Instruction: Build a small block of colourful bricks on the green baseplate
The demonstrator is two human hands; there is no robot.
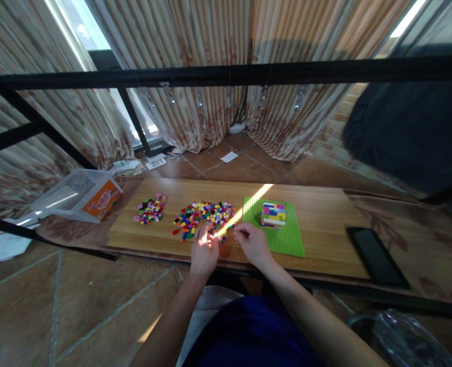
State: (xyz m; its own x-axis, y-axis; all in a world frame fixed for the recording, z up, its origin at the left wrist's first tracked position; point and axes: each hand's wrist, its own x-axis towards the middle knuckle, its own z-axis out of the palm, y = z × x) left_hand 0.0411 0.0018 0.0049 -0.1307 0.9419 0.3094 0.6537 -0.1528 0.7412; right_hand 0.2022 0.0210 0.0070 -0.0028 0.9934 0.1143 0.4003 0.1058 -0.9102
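My left hand (204,251) reaches into the near side of a large pile of loose toy building bricks (189,216), its thumb and fingers apart and bent down among them. My right hand (254,243) is closed in a pinch between that pile and the green studded baseplate (292,239); whatever its fingertips hold is too small to make out. A block-shaped build of stacked coloured bricks (273,215) stands on the baseplate, beyond my right hand. Farther left lies a smaller pile of bricks (149,210).
These things lie on a wooden board (325,219). A clear plastic box (73,196) with an orange label stands at the left. At the right rests a dark phone-like slab (376,257). A black metal bar (226,74) crosses beyond the board, before striped curtains (195,41).
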